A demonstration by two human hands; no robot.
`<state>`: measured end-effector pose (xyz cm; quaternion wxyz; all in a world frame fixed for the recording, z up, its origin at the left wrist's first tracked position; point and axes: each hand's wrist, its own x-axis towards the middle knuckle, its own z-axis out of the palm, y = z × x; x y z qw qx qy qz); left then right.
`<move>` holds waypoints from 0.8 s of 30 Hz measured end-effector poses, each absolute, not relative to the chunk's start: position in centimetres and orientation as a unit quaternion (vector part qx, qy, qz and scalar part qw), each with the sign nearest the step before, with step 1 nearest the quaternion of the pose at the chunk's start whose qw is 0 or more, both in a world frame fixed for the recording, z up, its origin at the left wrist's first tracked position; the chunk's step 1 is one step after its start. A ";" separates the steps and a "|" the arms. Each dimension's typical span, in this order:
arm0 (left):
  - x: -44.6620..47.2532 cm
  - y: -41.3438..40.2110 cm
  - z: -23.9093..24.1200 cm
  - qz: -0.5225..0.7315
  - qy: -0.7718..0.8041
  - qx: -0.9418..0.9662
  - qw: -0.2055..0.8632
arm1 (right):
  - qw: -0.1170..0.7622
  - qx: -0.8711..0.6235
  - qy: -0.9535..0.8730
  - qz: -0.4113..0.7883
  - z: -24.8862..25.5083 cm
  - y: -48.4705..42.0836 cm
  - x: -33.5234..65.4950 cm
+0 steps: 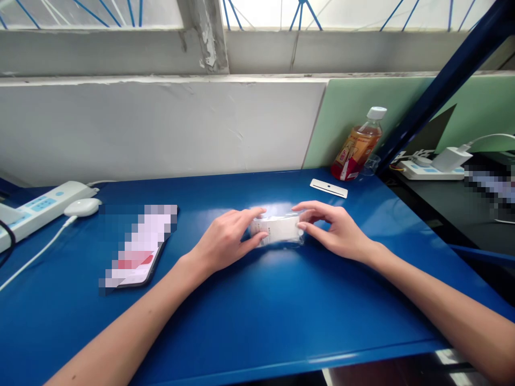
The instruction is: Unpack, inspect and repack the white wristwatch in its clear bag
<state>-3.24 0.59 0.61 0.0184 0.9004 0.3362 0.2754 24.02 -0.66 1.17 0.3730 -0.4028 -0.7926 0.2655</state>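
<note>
Near the middle of the blue table lies a small white packet (279, 230) in a clear, shiny plastic wrapper, with faint print on its left part. My left hand (225, 238) grips its left end, thumb on the near side and fingers at the far edge. At the other end, my right hand (341, 231) holds the wrapper between thumb and curled fingers. The right fingertips partly cover that corner. The packet looks flat and is on or just above the tabletop; I cannot tell which.
On the left are a phone (140, 249), a white charging puck (82, 207) with its cable and a power strip (48, 203). A white strip-shaped card (329, 188) and a drink bottle (358, 147) stand behind my right hand. A blue post (446, 80) slants up at right.
</note>
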 end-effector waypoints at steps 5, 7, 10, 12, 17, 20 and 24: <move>-3.2 0.7 0.4 0.200 0.347 0.915 0.057 | 0.321 -0.432 -0.808 0.238 0.4 -0.2 24.0; -3.2 0.7 0.5 0.176 0.350 0.917 0.074 | 0.290 -0.433 -0.836 0.170 0.0 0.0 24.2; -3.2 0.7 0.6 0.161 0.352 0.918 0.088 | 0.238 -0.422 -0.871 0.084 -0.3 0.2 24.6; -3.2 0.7 0.6 0.160 0.355 0.917 0.092 | 0.208 -0.409 -0.885 0.076 -0.3 0.2 24.7; -3.4 0.8 0.6 0.139 0.351 0.921 0.095 | 0.158 -0.372 -0.907 0.119 -0.1 0.0 24.8; -3.5 0.8 0.5 0.133 0.358 0.919 0.098 | 0.137 -0.387 -0.903 0.126 -0.1 0.0 24.8; -3.5 0.8 0.5 0.144 0.364 0.914 0.106 | 0.124 -0.393 -0.902 0.130 -0.2 0.1 24.8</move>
